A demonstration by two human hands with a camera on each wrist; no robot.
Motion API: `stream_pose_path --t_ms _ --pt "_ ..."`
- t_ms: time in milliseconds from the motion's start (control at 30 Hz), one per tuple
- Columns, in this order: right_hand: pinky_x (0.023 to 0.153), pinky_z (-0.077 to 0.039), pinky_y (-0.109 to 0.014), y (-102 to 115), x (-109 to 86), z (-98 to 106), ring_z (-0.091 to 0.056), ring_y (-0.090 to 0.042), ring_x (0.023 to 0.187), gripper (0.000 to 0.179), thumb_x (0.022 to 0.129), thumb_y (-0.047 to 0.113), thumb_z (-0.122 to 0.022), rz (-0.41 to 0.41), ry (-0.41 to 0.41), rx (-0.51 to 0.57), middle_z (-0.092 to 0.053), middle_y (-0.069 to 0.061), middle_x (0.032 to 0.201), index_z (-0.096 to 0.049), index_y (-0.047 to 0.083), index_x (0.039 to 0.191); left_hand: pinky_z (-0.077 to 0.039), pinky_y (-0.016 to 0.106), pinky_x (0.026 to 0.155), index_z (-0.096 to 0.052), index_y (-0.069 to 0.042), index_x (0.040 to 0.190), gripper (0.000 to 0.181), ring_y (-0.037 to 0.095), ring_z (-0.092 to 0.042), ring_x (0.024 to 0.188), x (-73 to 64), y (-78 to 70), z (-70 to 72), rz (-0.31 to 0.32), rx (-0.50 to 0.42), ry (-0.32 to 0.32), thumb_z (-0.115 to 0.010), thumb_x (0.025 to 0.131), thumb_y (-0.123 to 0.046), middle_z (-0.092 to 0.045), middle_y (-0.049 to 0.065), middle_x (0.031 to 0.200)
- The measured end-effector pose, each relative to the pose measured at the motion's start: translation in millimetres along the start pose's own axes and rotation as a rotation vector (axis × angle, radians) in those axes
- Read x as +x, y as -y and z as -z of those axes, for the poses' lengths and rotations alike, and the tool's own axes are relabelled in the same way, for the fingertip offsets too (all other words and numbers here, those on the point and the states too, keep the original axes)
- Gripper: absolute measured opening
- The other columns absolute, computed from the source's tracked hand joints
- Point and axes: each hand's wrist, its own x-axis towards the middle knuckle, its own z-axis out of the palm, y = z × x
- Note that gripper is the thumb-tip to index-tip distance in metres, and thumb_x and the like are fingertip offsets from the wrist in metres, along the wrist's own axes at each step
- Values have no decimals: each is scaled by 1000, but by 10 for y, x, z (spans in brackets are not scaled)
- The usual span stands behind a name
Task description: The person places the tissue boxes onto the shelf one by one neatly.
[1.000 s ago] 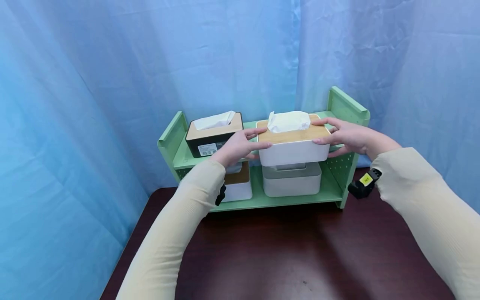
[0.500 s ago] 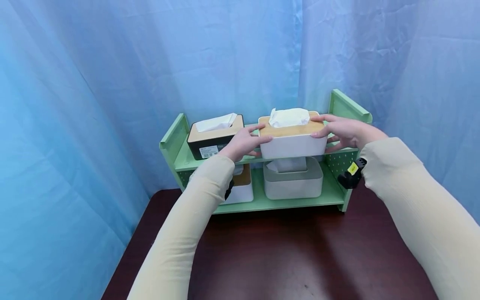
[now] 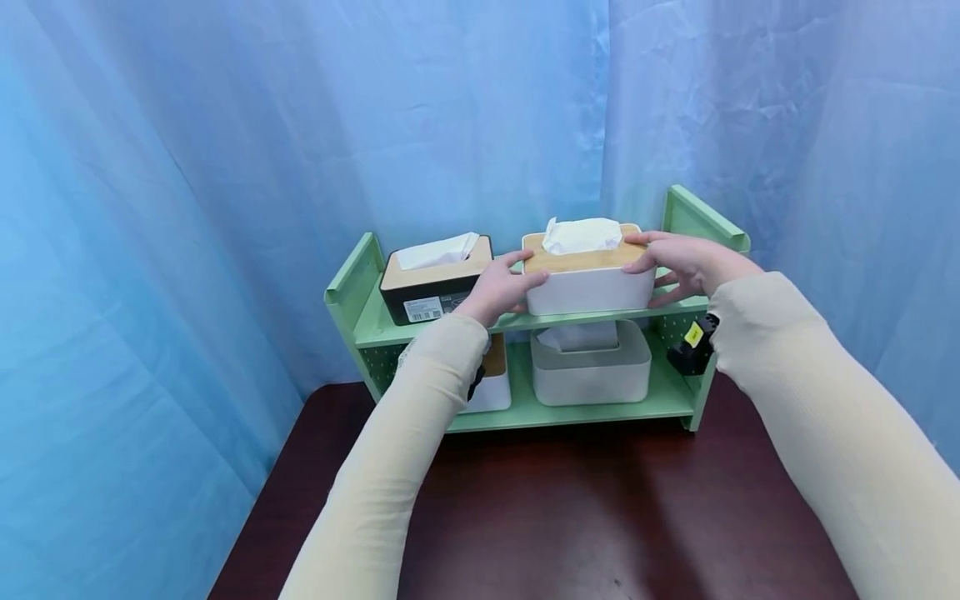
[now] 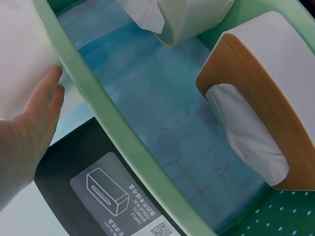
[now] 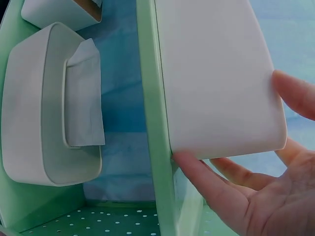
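On the right of the green rack's upper shelf sits a white tissue box (image 3: pixel 588 293) with a bamboo lid and a tissue sticking out. My left hand (image 3: pixel 497 292) grips its left end, thumb on the front and a finger on the lid. At the other end my right hand (image 3: pixel 692 260) holds the corner, with the thumb at the front. In the right wrist view the box's white front (image 5: pixel 216 78) stands right at the shelf edge (image 5: pixel 151 98), fingers under and around its end. The left wrist view shows the fingertips of my left hand (image 4: pixel 34 118) near the white box.
A black tissue box (image 3: pixel 405 304) with a wooden lid and a label stands left on the upper shelf. Below are a grey-topped tissue box (image 3: pixel 592 379) and a brown-lidded one (image 3: pixel 491 392), partly behind my left arm. The green rack (image 3: pixel 570 413) stands on a dark table (image 3: pixel 540 500).
Both hands have moved the bamboo-lidded tissue box back from in front of the rack onto the upper shelf. More of the grey-topped box below now shows.
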Motion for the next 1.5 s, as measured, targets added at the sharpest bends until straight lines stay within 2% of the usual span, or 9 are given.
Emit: stream_pose_path --t_ms 400,533,667,900,1000,1067,1167,1267,1500 --pt "106 -32 -56 25 29 3 -12 -49 140 73 96 15 -49 21 -78 -1 8 -19 158 -4 20 154 -48 44 95 -33 -19 148 57 28 -46 128 64 -40 -52 -1 2 -23 -55 96 -26 -36 14 148" --pt "107 -31 -55 -4 47 -22 -14 -48 141 75 96 16 -49 31 -111 15 7 -18 158 -2 20 154 -48 42 95 -35 -18 147 57 27 -49 125 85 -20 -81 -4 8 -61 -56 95 -26 -41 13 145" --pt "108 -31 -54 -21 68 -25 -17 -46 141 77 96 19 -50 39 -140 25 4 -18 158 1 22 154 -50 40 92 -37 -19 147 56 25 -53 118 97 -12 -100 -22 44 -103 -57 95 -29 -47 13 140" --pt "108 -32 -54 -48 67 -27 -23 -48 138 81 95 25 -53 70 -147 -35 -1 -22 157 3 21 153 -49 28 78 -34 -19 148 57 18 -54 102 77 -5 -75 -46 107 -101 -54 96 -32 -52 12 134" --pt "106 -33 -56 -53 39 -34 -27 -49 136 82 95 30 -54 114 -166 -108 -6 -26 156 2 17 154 -46 24 69 -33 -19 149 57 16 -52 87 58 -11 -68 -56 120 -100 -53 97 -32 -56 13 126" --pt "104 -36 -57 -73 28 -40 -32 -49 133 83 94 33 -55 153 -198 -163 -12 -28 154 0 14 154 -46 24 69 -32 -18 149 57 16 -53 87 48 -2 -61 -73 134 -101 -52 97 -31 -56 14 126" --pt "97 -42 -55 -149 28 -73 -42 -48 124 84 94 38 -55 232 -286 -254 -23 -31 149 -2 13 154 -49 28 81 -30 -18 150 57 19 -57 102 7 27 -62 -91 141 -100 -51 98 -31 -53 14 133" --pt "93 -42 -56 -280 37 -130 -42 -48 122 85 93 43 -55 303 -384 -341 -29 -33 145 -4 13 154 -47 34 95 -28 -20 150 58 22 -49 125 -54 89 -86 -97 110 -89 -51 97 -30 -45 13 143" --pt "90 -43 -60 -646 -41 -268 -47 -49 118 79 94 37 -55 493 -517 -399 -37 -33 141 -9 15 154 -46 41 98 -27 -23 150 59 27 -52 124 -222 254 -174 -127 30 -51 -52 97 -25 -48 14 141"
